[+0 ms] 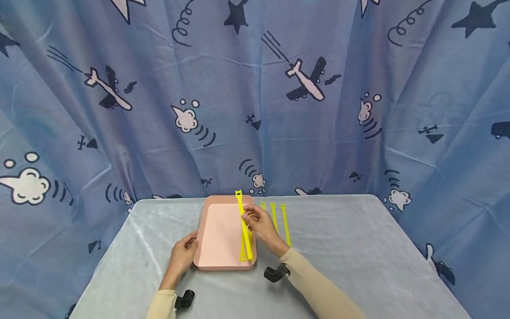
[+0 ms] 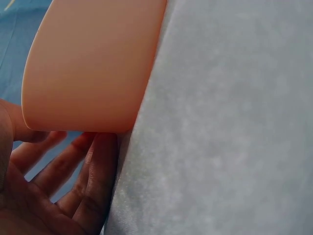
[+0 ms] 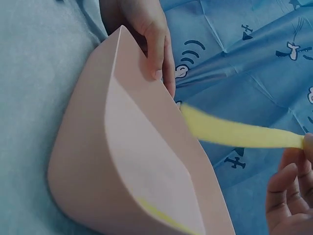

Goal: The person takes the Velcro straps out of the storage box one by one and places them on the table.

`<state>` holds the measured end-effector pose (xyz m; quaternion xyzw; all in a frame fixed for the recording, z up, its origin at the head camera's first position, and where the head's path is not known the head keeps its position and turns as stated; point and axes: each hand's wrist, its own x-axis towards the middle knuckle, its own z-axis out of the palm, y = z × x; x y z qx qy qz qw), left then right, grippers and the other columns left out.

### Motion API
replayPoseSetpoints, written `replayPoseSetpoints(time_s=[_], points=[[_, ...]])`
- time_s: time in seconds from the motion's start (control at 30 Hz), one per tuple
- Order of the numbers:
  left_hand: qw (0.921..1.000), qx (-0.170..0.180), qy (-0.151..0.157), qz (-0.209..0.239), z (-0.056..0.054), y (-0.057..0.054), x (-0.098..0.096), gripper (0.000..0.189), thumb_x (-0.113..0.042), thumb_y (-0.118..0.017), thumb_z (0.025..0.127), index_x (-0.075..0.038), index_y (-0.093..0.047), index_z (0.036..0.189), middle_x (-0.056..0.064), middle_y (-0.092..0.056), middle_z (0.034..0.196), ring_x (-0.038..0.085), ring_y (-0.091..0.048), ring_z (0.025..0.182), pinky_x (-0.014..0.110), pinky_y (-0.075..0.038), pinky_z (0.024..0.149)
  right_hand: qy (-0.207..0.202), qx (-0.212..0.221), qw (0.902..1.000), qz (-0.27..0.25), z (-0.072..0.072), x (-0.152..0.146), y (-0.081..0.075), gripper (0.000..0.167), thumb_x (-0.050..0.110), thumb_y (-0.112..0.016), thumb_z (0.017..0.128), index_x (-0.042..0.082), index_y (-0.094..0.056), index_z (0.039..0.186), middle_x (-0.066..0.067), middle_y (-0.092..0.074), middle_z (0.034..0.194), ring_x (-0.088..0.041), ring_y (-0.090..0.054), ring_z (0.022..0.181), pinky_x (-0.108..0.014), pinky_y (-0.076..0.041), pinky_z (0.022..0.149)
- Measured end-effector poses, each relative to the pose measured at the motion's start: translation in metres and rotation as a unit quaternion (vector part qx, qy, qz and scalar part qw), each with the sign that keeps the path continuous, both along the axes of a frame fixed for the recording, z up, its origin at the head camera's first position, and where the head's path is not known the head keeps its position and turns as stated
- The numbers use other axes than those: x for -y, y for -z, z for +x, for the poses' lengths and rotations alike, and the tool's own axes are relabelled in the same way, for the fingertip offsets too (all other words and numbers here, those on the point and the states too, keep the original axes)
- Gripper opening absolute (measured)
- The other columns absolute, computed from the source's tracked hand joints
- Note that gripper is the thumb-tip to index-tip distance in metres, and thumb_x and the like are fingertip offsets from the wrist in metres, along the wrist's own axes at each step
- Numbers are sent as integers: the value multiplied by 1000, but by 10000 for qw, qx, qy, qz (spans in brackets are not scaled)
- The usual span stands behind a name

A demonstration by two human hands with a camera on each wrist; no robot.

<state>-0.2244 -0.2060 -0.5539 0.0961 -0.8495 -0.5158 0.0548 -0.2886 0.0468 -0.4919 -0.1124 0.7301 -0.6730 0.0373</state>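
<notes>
A pink rectangular tray lies on the table. At its left side, my left hand holds the rim, with the thumb over the edge and the other fingers against the outer wall. Above the tray's right part, my right hand pinches a yellow cable strap with a slotted head; in the right wrist view this strap stretches out from the fingertips above the tray wall. Inside the tray, along the right, lies at least one other yellow strap, partly hidden by the held one.
Right of the tray, three more yellow straps lie lengthwise on the table, one strap outermost and the others partly behind my right hand. Pale grey cloth covers the table. A blue patterned curtain hangs behind its far edge.
</notes>
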Motion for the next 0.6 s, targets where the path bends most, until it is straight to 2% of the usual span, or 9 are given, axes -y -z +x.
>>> replayPoseSetpoints(time_s=[0.13, 0.47, 0.6], points=[[10000, 22, 32, 4, 0, -1, 1, 42, -17, -52, 101, -11, -54, 142, 19, -63, 132, 32, -61, 119, 45, -51, 96, 236, 62, 9997, 68, -2, -6, 5, 27, 10, -64, 95, 3, -61, 121, -8, -59, 97, -10, -56, 73, -27, -48, 62], [10000, -37, -25, -44, -1, 0, 1, 41, -17, -53, 100, -9, -56, 140, 19, -65, 129, 33, -62, 116, 45, -52, 95, 285, 103, 9995, -129, -2, -23, 10, 29, 9, -61, 97, -1, -56, 124, -9, -58, 97, -14, -52, 68, -28, -46, 58], [10000, -4, -13, 1, -1, 0, 1, 41, -16, -52, 100, -9, -55, 141, 19, -64, 130, 32, -62, 117, 45, -52, 95, 377, 163, 9990, -154, -1, -29, 10, 28, 8, -60, 97, 2, -57, 124, -9, -58, 96, -13, -54, 67, -29, -47, 59]])
